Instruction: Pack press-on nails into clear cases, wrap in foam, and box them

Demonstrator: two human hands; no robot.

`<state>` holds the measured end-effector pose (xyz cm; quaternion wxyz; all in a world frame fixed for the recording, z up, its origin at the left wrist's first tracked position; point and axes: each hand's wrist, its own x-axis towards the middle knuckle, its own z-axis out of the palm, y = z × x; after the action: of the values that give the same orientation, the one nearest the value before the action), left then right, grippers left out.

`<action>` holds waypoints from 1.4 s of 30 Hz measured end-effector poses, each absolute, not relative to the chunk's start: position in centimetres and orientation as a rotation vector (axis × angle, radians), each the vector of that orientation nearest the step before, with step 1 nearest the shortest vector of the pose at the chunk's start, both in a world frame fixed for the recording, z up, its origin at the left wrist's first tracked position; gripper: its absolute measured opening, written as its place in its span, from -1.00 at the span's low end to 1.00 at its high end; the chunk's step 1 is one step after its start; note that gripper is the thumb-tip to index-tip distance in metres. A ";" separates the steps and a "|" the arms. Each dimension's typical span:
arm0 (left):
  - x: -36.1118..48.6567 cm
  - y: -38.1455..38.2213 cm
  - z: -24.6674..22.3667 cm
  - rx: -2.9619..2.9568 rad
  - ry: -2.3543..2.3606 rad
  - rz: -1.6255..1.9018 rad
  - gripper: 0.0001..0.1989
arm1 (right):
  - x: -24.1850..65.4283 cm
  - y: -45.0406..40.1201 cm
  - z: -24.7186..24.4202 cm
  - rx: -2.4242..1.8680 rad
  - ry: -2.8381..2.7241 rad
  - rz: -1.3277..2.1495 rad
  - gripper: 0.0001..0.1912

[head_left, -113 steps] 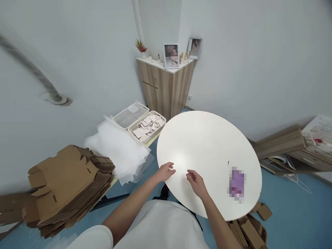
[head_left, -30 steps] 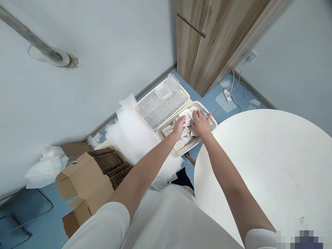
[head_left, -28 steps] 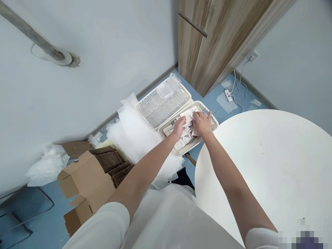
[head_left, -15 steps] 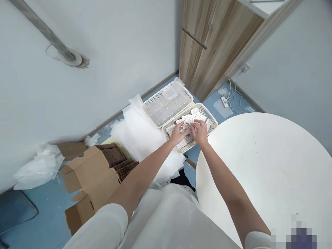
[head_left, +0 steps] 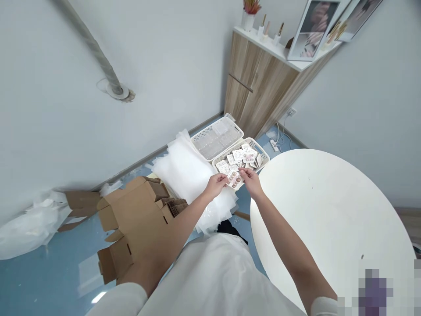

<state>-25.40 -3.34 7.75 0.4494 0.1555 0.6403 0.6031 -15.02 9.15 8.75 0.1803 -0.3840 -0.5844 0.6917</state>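
Observation:
Between my two hands is a small white card (head_left: pixel 234 179) bearing several round brownish-pink pieces; what the pieces are is too small to tell. The fingers of my left hand (head_left: pixel 215 185) pinch its left edge. My right hand (head_left: pixel 251 181) pinches the upper right edge. Just beyond, a white perforated basket (head_left: pixel 266 159) holds many small printed white cards (head_left: pixel 237 155), and one card with pinkish pieces (head_left: pixel 249 156) lies on top. Behind it stands a second white basket (head_left: pixel 201 149) containing clear plastic boxes (head_left: pixel 215 140).
White foam sheets (head_left: pixel 180 171) are piled left of the baskets. Flattened brown cardboard boxes (head_left: pixel 141 215) lie nearer on the left. A round white table (head_left: pixel 329 210) stands at right. Behind are a wood-grain cabinet (head_left: pixel 259 83) and a power strip (head_left: pixel 274 145) on the blue floor.
Both hands have come up out of the front basket toward me, and the card with round pieces now shows between them. The camera view has tilted up, revealing the cabinet top.

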 end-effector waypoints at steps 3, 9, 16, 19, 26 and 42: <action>-23.7 -6.2 8.6 0.268 1.532 1.525 -0.82 | -13.2 6.4 10.0 -1.101 -1.515 2.057 -0.54; -19.8 -10.4 8.1 0.217 1.379 1.518 -0.79 | -7.9 0.1 10.2 -1.146 -1.426 2.126 -0.54; -15.9 -11.3 8.7 0.459 1.363 1.318 -0.79 | -0.7 -3.7 11.3 -1.259 -1.306 1.906 -0.59; -13.7 -10.4 9.2 0.625 1.310 1.204 -0.78 | 2.7 -4.6 11.5 -1.298 -1.241 1.816 -0.67; -7.9 -7.3 8.9 0.688 1.168 1.048 -0.67 | 9.4 -6.8 10.7 -1.393 -0.828 1.746 -0.74; 8.2 -1.0 9.3 0.633 1.129 0.965 -0.77 | 25.4 -2.7 9.4 -1.251 -0.601 1.657 -0.66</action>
<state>8.25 -1.01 9.33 0.6915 0.2834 0.5051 0.4316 25.36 -2.72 9.41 0.4709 -0.5106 -0.2453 0.6763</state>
